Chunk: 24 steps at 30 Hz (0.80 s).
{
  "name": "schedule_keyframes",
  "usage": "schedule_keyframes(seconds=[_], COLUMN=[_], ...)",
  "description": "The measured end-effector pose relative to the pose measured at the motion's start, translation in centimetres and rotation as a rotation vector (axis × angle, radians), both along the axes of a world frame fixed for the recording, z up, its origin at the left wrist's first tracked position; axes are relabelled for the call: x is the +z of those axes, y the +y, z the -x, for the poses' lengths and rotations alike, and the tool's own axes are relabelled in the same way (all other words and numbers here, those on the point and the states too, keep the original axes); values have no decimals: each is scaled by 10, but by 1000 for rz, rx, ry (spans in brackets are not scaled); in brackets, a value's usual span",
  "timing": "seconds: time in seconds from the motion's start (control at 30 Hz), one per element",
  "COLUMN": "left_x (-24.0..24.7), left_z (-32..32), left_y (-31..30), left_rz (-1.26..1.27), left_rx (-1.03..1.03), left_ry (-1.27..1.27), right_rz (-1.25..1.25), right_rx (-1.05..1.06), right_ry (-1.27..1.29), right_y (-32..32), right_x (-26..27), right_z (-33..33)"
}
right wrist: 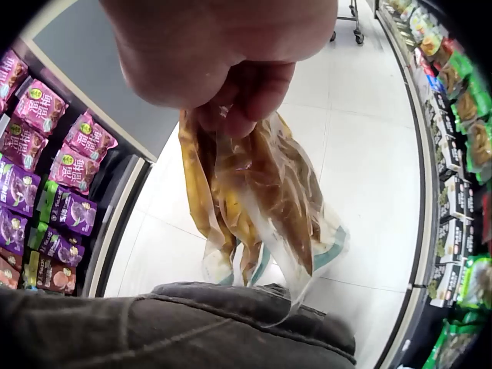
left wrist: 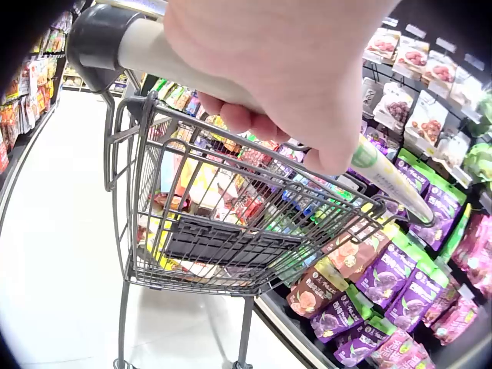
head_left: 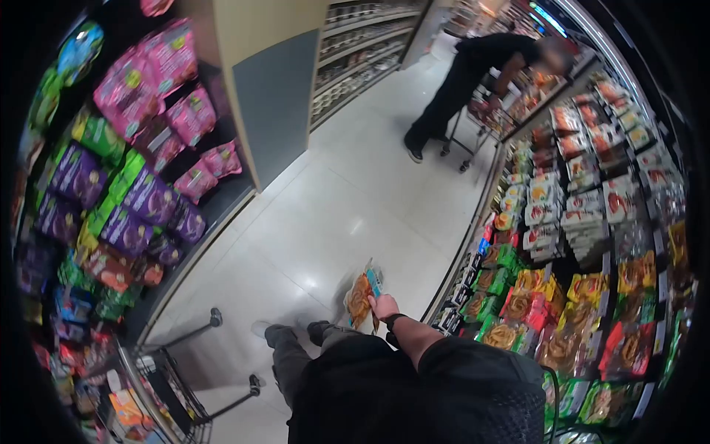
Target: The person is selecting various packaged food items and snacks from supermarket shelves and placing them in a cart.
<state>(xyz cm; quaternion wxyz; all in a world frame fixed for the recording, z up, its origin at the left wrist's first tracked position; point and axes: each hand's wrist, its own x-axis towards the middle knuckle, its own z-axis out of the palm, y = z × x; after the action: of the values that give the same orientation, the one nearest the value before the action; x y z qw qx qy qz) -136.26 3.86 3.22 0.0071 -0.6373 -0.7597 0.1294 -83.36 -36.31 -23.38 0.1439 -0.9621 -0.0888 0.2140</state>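
Observation:
In the left wrist view, my left hand point(left wrist: 284, 69) grips the pale handle bar point(left wrist: 157, 52) of a shopping cart point(left wrist: 231, 244). Printed packages fill part of its wire basket. The head view catches only the cart's lower left portion, and my left hand is hidden there. With curled fingers, my right hand point(right wrist: 223, 54) pinches the top of clear plastic packs point(right wrist: 265, 184) of brown food. They hang down beside my leg over the floor, with teal and white print at their lower ends. From the head, the right hand point(head_left: 384, 305) appears low and ahead of my body.
Shelves of pink bags point(head_left: 140, 81) and purple bags point(head_left: 151, 196) line the left side. Along the right runs a display of packaged food point(head_left: 584, 214). Farther up the aisle, another person point(head_left: 481, 81) in dark clothes leans over a cart. A grey-panelled pillar point(head_left: 274, 103) stands at left.

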Motion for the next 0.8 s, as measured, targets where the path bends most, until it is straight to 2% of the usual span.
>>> schedule_keyframes(seconds=[0.03, 0.07, 0.1, 0.17, 0.23, 0.3, 0.33, 0.37, 0.4, 0.47, 0.5, 0.53, 0.57, 0.63, 0.67, 0.7, 0.73, 0.8], left_x=[-7, -17, -21, -9, -4, -7, -7, 0, 5, 0, 1, 0, -3, -8, -21, -17, -8, -8], left_z=[11, 27, 61, 47, 27, -15, -32, -34, -37, -53, -54, -49, -40, -22, -16, -30, -28, -9], left_y=[7, -3, -38, -76, -85, -77, -70, -81, -75, -79, -72, -70, -74, -84, -84, -96, -99, -113], left_rz=[75, -91, -127, -104, -123, -136, -139, -139, -127, -179, -193, -207, -222, -93, -138, -140, -29, 35], left_rx=[135, 92, 79, 108, 159, 187, 185, 228, 198, 131, 115, 75, 32, -124, -255, -214, -166, -136], left_ry=[-28, -153, -172, -197, -217, -232, -255, -272, -288, -392, -420, -488, -555, -696, -767, -755, -756, -761], right_rz=[31, 62, 53, 56, -4, -122, -435, -296, 19, -327, -442, -549, -468, -679, -933, -879, -921, -1061], right_rx=[34, 68, 132, 248, 344, 402, 387, 489, 425, 380, 337, 295, 394, 431, 368, 445, 513, 600], right_ry=[17, 31, 91, 160, 53, -39, -84, -121, -29, -142, 12, 172, -22, 14, 255, 205, 177, 105], right_y=[7, 8, 4, -5, -21, -31, -36, -13, 7, 37, 75, 112, 131, 175, 196, 202, 221, 253], right_x=[1, 0, -12, -26, -7, 10, 25, 17, 48, 45, 53, 85, 131, 194, 212, 247, 277, 341], right_z=[2, 0, -8, -34, -48, -65, -56, -64, -48, -62, -61, -52, -35, -13, -20, -34, -27, 0])
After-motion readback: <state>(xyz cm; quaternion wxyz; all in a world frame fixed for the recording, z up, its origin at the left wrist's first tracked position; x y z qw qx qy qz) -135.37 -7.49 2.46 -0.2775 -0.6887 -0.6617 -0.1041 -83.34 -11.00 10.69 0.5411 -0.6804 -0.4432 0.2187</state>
